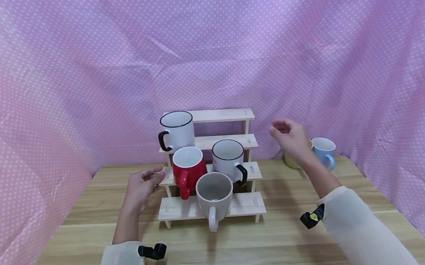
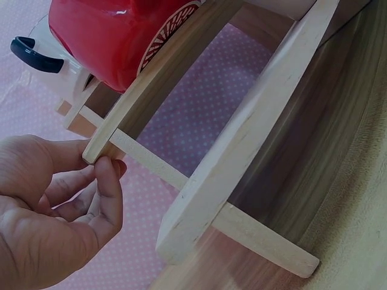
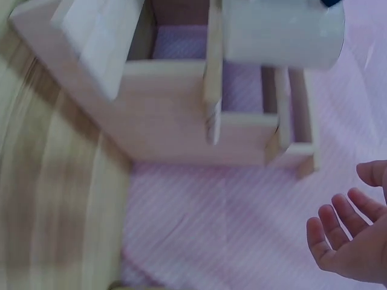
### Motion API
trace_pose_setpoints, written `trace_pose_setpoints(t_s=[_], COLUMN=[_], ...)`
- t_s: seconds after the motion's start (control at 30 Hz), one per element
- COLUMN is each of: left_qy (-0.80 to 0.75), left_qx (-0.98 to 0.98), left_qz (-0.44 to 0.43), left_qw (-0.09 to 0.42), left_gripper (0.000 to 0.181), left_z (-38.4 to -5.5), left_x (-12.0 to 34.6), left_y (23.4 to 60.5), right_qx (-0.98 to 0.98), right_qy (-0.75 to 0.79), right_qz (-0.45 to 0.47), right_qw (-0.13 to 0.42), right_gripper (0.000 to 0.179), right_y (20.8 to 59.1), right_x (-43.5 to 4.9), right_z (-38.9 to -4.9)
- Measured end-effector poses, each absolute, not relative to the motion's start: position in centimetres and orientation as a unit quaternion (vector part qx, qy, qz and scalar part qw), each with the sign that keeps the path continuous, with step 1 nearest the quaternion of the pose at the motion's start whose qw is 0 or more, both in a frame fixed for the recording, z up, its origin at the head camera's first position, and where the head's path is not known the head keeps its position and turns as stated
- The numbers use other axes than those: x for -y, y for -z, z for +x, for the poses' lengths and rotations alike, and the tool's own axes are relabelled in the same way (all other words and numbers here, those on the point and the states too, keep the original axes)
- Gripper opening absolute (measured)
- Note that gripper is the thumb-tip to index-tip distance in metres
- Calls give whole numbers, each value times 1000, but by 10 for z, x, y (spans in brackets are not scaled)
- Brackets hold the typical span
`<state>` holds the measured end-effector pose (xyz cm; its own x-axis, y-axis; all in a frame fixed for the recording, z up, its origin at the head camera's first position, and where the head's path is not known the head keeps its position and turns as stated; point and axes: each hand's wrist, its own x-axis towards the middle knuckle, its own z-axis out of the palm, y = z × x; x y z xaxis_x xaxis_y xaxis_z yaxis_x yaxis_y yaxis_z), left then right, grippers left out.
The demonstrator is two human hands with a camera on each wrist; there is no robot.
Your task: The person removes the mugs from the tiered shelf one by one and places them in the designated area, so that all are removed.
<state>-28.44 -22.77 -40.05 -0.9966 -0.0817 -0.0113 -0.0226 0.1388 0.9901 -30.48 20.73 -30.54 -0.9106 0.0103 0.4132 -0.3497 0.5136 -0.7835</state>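
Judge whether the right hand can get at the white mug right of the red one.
Probably yes: the right hand looks empty, and nothing shows between it and the white mug, with its black handle at the front right. The beige mug stands partly in front.

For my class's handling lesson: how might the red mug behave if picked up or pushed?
The red mug has a glossy surface, so it may be slippery. It looks like stiff ceramic, so it could chip if dropped. Standing on a narrow shelf, it might tip off if pushed forward.
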Motion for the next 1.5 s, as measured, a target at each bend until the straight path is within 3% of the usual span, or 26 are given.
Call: trace_pose_setpoints(t_s=[0.6, 1.5], left_qy=[644, 644], left_qx=[764, 765], left_qz=[25, 5], left_qw=[17, 5], left_gripper=[44, 47], left_z=[-296, -315], left_x=[231, 238], left_y=[399, 398], right_qx=[876, 867], right_qy=[-364, -390], right_qz=[272, 307], right_qw=[163, 48], right_gripper=[42, 43], right_y=[269, 264], right_x=[-114, -18], right_z=[-287, -307])
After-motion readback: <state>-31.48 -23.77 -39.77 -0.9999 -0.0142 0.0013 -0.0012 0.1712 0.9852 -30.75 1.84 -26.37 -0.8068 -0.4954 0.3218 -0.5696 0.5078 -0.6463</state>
